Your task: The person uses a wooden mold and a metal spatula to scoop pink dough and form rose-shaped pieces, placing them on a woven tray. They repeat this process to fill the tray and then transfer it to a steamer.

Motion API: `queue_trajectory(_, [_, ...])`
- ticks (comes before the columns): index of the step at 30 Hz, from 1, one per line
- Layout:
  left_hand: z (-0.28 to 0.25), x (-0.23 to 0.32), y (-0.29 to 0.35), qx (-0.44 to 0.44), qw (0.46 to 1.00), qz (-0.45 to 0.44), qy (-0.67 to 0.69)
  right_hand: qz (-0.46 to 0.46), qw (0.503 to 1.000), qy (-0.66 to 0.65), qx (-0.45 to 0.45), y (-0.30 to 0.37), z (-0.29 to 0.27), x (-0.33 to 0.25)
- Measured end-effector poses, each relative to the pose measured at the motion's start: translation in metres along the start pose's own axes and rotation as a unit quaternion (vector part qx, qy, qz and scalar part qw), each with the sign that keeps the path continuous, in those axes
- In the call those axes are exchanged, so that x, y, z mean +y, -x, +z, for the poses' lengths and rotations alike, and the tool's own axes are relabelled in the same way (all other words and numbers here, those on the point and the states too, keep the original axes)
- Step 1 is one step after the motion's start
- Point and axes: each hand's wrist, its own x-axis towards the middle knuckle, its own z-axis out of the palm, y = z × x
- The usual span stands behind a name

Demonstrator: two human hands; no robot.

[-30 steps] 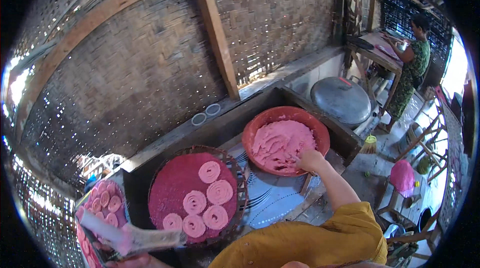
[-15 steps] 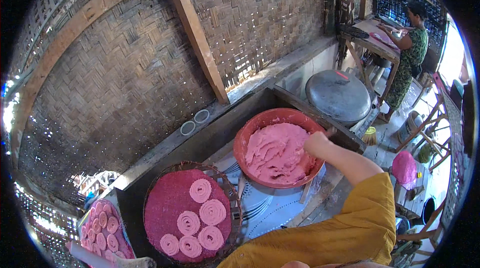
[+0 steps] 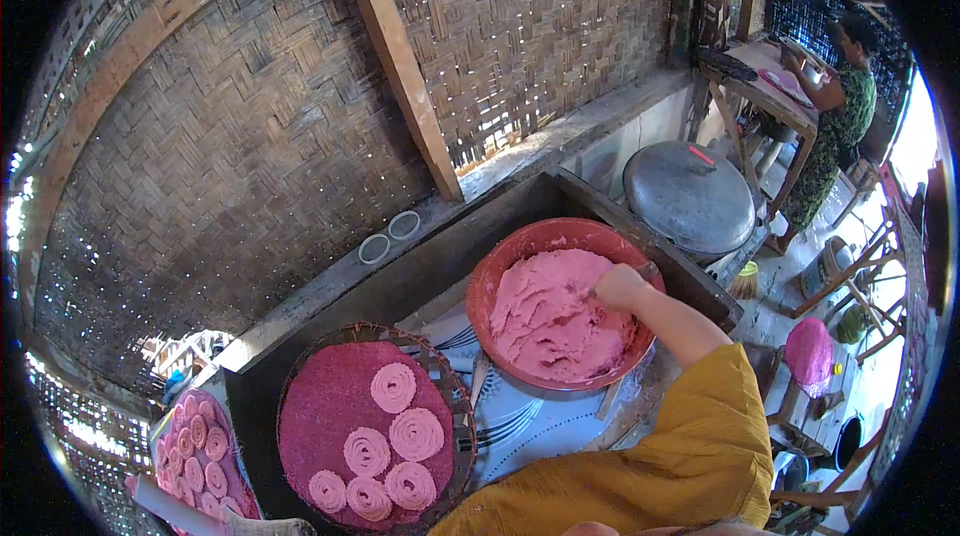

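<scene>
My right hand (image 3: 622, 288) is closed in a fist over the right side of a red basin (image 3: 482, 286). A short brown end, like a tool's handle (image 3: 649, 271), sticks out beside the fist; the rest of it is hidden. Soft pink dough (image 3: 550, 311), rough and ridged on top, fills much of the basin. My left hand is not in view. Left of the basin, a round woven tray (image 3: 468, 436) lined with dark pink cloth (image 3: 330, 386) carries several coiled pink rounds (image 3: 416, 434).
Another batch of pink coils (image 3: 215, 444) lies at the lower left, near a pale tube (image 3: 165, 508). A large lidded metal pot (image 3: 690, 198) stands behind the basin. Two clear rings (image 3: 389, 238) rest on the wall ledge. A person (image 3: 845, 101) works at a far table (image 3: 765, 96).
My right hand has moved left and inward over the dough, and the brown end has moved with it. The view has shifted slightly. The coils stay in place on the tray.
</scene>
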Motion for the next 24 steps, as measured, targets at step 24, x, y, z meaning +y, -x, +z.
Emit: queue_trajectory(24, [0.163,-0.076,0.159,-0.638,0.759,0.0,-0.129,-0.221,0.88,-0.421,0.003,0.186,-0.238,-0.054])
